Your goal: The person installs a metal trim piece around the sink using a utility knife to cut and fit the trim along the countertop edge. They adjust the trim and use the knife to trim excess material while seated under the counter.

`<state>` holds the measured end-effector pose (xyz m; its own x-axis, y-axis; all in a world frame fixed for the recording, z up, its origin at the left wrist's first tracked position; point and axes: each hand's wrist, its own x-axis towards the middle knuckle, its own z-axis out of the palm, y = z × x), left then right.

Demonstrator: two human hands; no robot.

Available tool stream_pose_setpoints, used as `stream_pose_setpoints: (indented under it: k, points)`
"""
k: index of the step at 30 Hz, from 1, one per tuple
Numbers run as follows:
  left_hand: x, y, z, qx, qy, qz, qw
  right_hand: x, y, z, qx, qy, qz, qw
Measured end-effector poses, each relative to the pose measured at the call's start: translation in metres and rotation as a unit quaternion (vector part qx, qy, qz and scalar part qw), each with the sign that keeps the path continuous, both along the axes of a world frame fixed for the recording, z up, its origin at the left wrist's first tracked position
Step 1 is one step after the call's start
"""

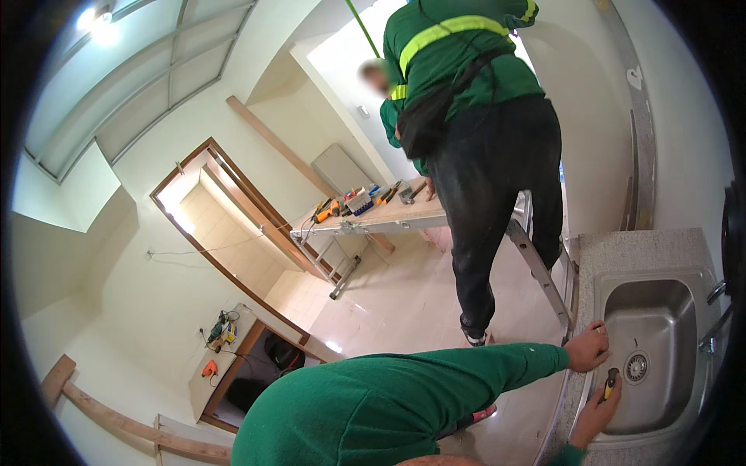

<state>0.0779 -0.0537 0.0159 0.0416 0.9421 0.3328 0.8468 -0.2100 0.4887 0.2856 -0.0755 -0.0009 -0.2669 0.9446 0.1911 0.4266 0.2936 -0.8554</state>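
Observation:
My left hand [588, 347] rests at the near edge of the steel sink [664, 311], its fingers curled and pressed down. Anything under those fingers is hidden. Just below it, my right hand [597, 412] grips a small hand tool with a yellow-and-black handle [609, 386]. Its black end points up and its working end cannot be made out. Both hands are close together by the sink's rim, beside the round drain strainer [636, 366]. The sink is set in a speckled stone counter [645, 247].
A person in a green jacket [489, 74] stands ahead, near a metal ladder [544, 279]; another person is partly hidden behind. Tools lie on a trestle platform [404, 216]. At left, a drill [210, 368] lies on a low cabinet [233, 349]. A tap [713, 342] borders the sink.

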Motion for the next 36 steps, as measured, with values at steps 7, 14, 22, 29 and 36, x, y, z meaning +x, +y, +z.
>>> stream_pose_setpoints:
  k: [7, 14, 22, 29, 36]
  points:
    - [0.002, -0.002, 0.004, 0.009, 0.000, 0.012, 1.000, 0.001, -0.001, 0.008, -0.004, -0.006, 0.003, 1.000]
    - [0.007, -0.002, 0.011, 0.002, -0.004, 0.011, 1.000, 0.005, -0.001, 0.005, 0.019, -0.020, 0.001, 1.000]
    - [0.005, -0.005, 0.000, 0.037, -0.007, 0.013, 0.999, 0.000, 0.005, -0.010, 0.048, -0.044, 0.004, 0.998]
    - [0.006, -0.005, 0.002, 0.054, -0.012, -0.003, 0.998, -0.001, 0.000, -0.001, 0.047, -0.059, 0.005, 0.997]
    - [0.003, -0.004, 0.002, 0.020, -0.017, 0.003, 1.000, -0.004, -0.005, 0.003, 0.056, -0.079, 0.008, 0.995]
